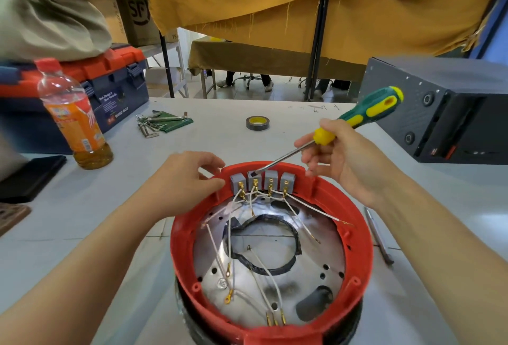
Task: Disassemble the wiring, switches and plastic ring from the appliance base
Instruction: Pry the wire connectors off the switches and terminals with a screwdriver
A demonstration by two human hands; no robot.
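While the appliance base (270, 248) sits upturned at the near edge of the table (214, 135), its red plastic ring (182, 248) faces up around a shiny metal plate with loose white wires (264, 265) trailing across it. At the ring's far side stand four grey switches (262, 181) in a row, brass terminals and wires still attached. The left hand (187, 179) steadies the ring just left of the switches, fingers loosely curled against the rim. The right hand (338, 152) grips a green-and-yellow screwdriver (357, 119), its tip resting on top of the second switch from the left.

My guess is that the tip is prying or pressing a switch free. If it slips off the small grey housing, it could jab toward the left fingers close by, or crack the plastic clip; hard levering might also tear a wire from its terminal.

Farther out on the pale grey table lie a roll of tape (257, 122), a set of hex keys (154, 124), an orange drink bottle (72, 116), a blue-and-red toolbox (115, 83) and a dark grey machine (445, 108). Beyond hangs a mustard cloth (302, 1) over another table, with shelving and cardboard boxes at left.
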